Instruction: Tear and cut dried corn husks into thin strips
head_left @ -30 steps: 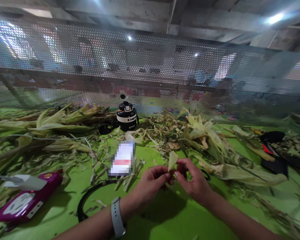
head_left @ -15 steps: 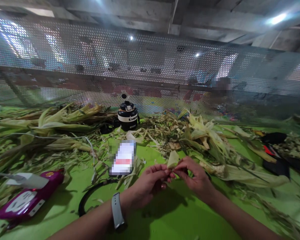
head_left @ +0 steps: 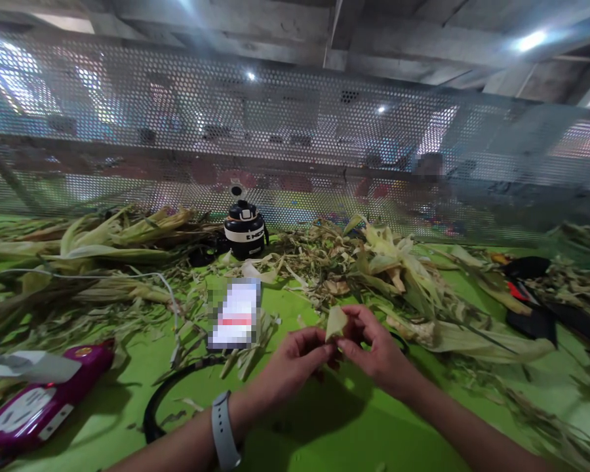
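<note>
A small pale piece of corn husk (head_left: 335,323) stands up between my two hands above the green tabletop (head_left: 319,432). My left hand (head_left: 299,357), with a grey watch band on its wrist, pinches the lower end of the husk. The thumb and fingers of my right hand (head_left: 373,347) close on its right side. My left fingertips are partly hidden behind the thumb. Just left of my hands lies a phone (head_left: 236,313) with a lit, blurred screen, and narrow husk strips (head_left: 248,357) lie beside it.
Corn husk heaps (head_left: 113,239) spread at left, with more husks (head_left: 393,259) at right. A dark bottle (head_left: 244,233) stands behind the phone. A purple power strip (head_left: 44,400) with a white plug is at left. A black cable (head_left: 160,393) curves near my left forearm. Perforated metal panel (head_left: 285,144) runs behind.
The piece of husk has turned slightly and sits a little lower between my fingers. My right fingers have shifted around its side. The whole view has moved slightly.
</note>
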`<state>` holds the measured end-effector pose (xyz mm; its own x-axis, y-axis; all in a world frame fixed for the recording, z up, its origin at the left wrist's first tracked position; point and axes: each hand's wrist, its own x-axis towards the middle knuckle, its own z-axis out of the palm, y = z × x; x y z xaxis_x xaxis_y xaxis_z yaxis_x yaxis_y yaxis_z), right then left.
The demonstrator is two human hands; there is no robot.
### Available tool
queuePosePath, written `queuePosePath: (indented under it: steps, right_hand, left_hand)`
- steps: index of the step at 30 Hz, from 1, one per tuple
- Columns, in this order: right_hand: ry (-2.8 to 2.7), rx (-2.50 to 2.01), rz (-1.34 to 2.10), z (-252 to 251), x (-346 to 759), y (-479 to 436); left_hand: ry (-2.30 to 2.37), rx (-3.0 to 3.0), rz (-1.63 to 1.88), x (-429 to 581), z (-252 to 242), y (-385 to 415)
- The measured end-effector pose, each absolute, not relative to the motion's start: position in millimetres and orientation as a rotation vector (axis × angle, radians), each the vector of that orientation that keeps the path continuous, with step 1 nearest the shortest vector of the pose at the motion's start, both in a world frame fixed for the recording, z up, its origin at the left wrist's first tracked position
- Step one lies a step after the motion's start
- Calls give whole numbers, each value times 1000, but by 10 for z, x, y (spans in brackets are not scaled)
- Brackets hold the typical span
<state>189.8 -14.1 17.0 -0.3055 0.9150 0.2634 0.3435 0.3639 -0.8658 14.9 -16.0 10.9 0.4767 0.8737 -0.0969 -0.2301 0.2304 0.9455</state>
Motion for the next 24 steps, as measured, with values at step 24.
queuePosePath:
  steps: [24]
  right_hand:
    - [-2064,-804,342,160,1960,-46]
  left_hand:
    - [705,618,839,122,75,-122]
